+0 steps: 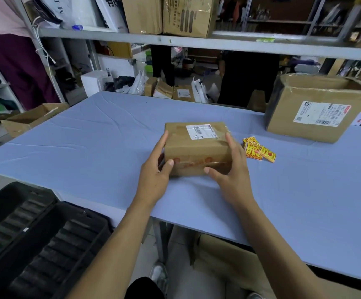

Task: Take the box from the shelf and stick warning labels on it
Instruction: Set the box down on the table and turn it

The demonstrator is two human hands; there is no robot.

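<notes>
A small brown cardboard box (197,147) sits on a pale blue table (89,143), roughly mid-table and just in front of the person, seen from a head cam looking down. The box is a squat rectangle, taped w/ clear glossy tape that catches the light along the top and front; a white shipping label (201,131) w/ a barcode is stuck on the top, toward the far right corner. The front face shows faded reddish round marks under the tape — too blurred to read. Both hands hold the box by its ends: the left hand (156,167) has its fingers lying along the left side and its thumb pressed on the front face near the lower left corner, while the right hand (231,169) has fingers up along the right side and thumb touching the front face near the bottom. The fingers are only lightly bent, clasping the box between the two hands; it looks to rest on the table, tho contact at the base can't be told for sure. Just beside the box on its right, touching the tabletop, lies a small loose pile of yellow-and-red warning labels (258,151), overlapping each other. Farther right, near the table's back edge, stands a bigger open carton (313,113) w/ its own white shipping label facing the camera. A metal shelf (132,38) runs across above the table — more cartons stand on it. At lower left, black ribbed trays (35,240) sit beside the table.
</notes>
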